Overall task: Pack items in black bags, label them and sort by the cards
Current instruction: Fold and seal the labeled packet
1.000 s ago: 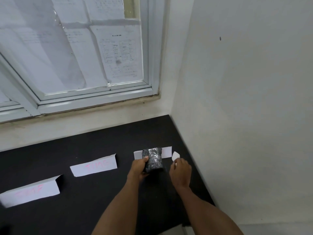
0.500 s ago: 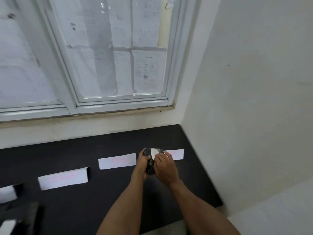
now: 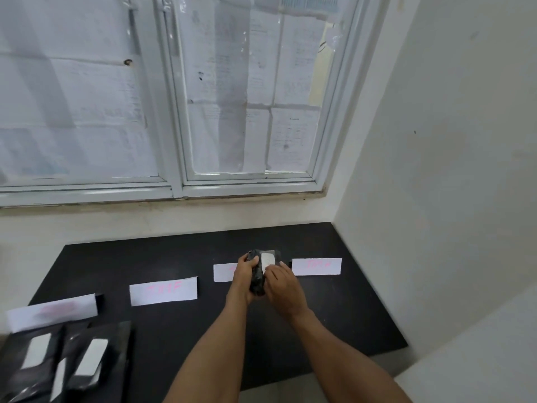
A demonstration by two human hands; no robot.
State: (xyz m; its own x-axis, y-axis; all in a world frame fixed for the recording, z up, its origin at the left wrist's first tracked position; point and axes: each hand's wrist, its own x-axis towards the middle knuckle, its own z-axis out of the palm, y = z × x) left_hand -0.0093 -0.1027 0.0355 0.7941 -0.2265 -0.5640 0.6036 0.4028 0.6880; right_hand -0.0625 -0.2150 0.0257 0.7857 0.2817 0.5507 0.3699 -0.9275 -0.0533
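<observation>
- A black bench (image 3: 174, 338) sits in a room corner. A white-framed window (image 3: 247, 186) covered with printed sheets is at 12 o'clock, and a plain pale wall (image 3: 436, 170) is at 3 o'clock.
- Four white cards with pink writing stand in a row from 9 o'clock to 2 o'clock: the far-left card (image 3: 52, 312), the second card (image 3: 163, 291), the third card (image 3: 222, 272), which is partly hidden, and the right card (image 3: 316, 266).
- The black bag (image 3: 257, 283) is held over the bench at 1 o'clock, between the third and right cards.
- The left hand (image 3: 242, 276) has its fingers curled round the bag's left side. The right hand (image 3: 283, 286) presses its fingertips, held close together, on the lower edge of the white label (image 3: 268, 259).
- A stack of labelled bags (image 3: 72, 359) lies at 8 o'clock, just in front of the far-left card.
- The bench's right edge meets the wall at 2 o'clock, and its front corner is at 4 o'clock.
- Bare black surface runs behind the cards toward 12 o'clock and in front of them toward 6 o'clock.
</observation>
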